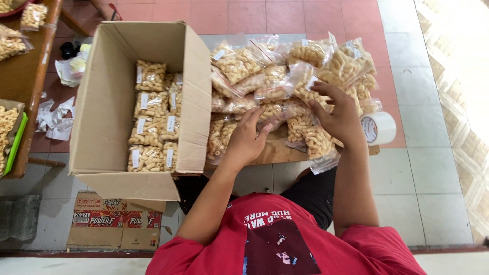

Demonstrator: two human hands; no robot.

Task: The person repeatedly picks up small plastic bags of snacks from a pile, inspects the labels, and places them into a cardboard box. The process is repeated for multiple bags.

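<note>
Both grips loose, fingers spread, nothing clenched. Left hand (248, 138) rests fingertips on snack bag (271, 113) at near edge of heap. Right hand (337, 114) lies flat on heap of clear snack bags (285, 71) atop wooden worktop (272, 152). Tape roll (378, 128) just right of right hand. Open cardboard box (109, 102) at left, rows of bags inside.
</note>
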